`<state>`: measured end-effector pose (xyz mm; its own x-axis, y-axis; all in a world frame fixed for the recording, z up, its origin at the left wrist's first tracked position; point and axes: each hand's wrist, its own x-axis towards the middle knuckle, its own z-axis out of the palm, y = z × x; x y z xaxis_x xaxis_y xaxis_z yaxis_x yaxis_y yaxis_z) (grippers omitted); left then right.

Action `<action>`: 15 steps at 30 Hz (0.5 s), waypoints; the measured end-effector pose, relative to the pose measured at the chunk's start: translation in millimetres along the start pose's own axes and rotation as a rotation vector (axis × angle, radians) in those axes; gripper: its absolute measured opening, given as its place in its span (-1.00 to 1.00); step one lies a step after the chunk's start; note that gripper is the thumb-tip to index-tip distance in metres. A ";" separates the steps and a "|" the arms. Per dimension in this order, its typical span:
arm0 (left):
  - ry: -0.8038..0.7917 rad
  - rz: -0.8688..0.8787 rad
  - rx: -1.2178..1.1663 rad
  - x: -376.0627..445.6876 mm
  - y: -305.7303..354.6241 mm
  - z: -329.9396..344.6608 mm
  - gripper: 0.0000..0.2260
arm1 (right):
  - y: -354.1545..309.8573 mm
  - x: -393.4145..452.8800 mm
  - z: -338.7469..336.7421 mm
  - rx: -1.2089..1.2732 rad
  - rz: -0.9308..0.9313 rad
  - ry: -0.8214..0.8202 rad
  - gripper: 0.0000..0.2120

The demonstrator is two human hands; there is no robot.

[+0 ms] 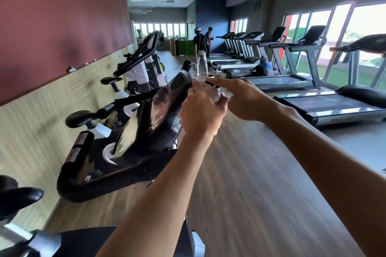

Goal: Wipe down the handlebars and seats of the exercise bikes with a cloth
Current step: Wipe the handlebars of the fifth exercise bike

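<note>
My left hand (200, 110) and my right hand (240, 100) are held out together in front of me, above the black handlebars (125, 175) and console (154, 115) of the nearest exercise bike. A pale, blurred cloth (226, 95) shows between them. The left hand's curled fingers grip it. The right hand's thumb meets it while the index finger points straight left. Black seats (81, 119) (110, 80) of the bikes behind stand along the left wall. Another seat (18, 196) is at the lower left.
A further bike with raised handlebars (135, 56) stands by the red and wood wall. Treadmills (334, 106) line the windows on the right. Two people (200, 52) stand far down the wooden aisle (240, 173), and one sits on the floor (264, 67).
</note>
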<state>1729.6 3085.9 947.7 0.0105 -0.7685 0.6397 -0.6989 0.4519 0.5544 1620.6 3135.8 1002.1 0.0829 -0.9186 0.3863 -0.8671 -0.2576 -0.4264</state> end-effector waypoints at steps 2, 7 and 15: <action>0.018 -0.003 -0.015 -6.5 -1.6 1.1 -0.28 | -0.7 -2.4 -1.4 -0.010 0.006 -0.003 -0.25; 0.030 0.114 0.162 -67.3 -39.7 4.3 -0.41 | -6.6 -8.3 -0.6 -0.063 0.010 0.012 -0.18; 0.022 -0.014 -0.022 -13.0 -6.6 1.1 -0.23 | 4.7 -0.4 1.9 0.029 -0.003 0.037 -0.23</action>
<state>1733.3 3092.5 935.2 0.0361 -0.7652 0.6428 -0.6824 0.4510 0.5752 1617.4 3134.4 998.4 0.0666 -0.9062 0.4176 -0.8520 -0.2694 -0.4489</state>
